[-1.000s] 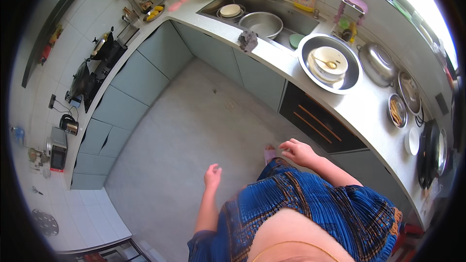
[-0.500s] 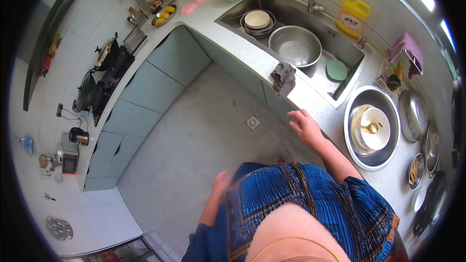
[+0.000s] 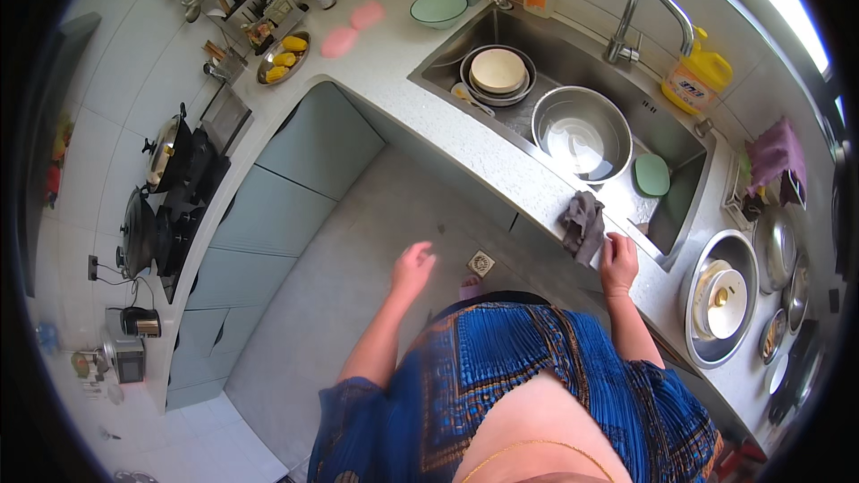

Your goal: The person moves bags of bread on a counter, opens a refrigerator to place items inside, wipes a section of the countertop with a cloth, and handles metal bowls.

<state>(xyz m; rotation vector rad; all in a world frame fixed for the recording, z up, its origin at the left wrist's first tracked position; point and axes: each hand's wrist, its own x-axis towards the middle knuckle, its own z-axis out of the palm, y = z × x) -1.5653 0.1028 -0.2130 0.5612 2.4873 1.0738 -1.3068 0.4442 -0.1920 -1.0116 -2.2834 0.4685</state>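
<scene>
Resting on the counter's front edge, the right hand [image 3: 618, 261] touches the crumpled grey cloth [image 3: 582, 225], fingers curled against it; whether it grips the cloth I cannot tell. That cloth lies on the rim of the sink [image 3: 680, 215], just in front of the steel bowl [image 3: 582, 132]. Well left of the sink, the left hand [image 3: 412, 266] hangs open over the floor, holding nothing.

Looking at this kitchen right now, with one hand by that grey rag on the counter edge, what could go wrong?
The grey rag hangs over the counter's front edge beside the right hand; a nudge might drop it onto the floor. The sink is crowded with a steel bowl and stacked dishes, so reaching in could knock them together. The left hand hangs free, steadying nothing.
</scene>
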